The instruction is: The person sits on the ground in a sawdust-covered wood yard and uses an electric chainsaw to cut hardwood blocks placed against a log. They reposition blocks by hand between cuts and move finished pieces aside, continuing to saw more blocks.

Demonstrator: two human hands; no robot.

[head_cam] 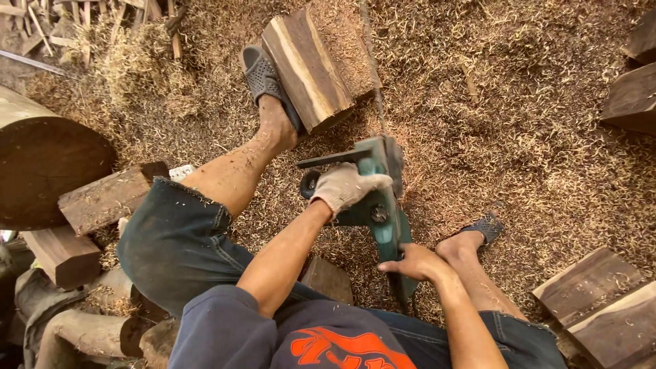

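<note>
Saw [379, 198]: your left hand [347, 186] and right hand [413, 262] clench its handles; you're mid-cut, so next steady the block [307, 68].

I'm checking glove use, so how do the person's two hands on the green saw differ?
The left hand wears a pale work glove; the right hand is bare. The left hand grips the front handle, nearer the wood block; the right hand holds the rear handle, closer to the body. Both are closed on the green chainsaw.
</note>
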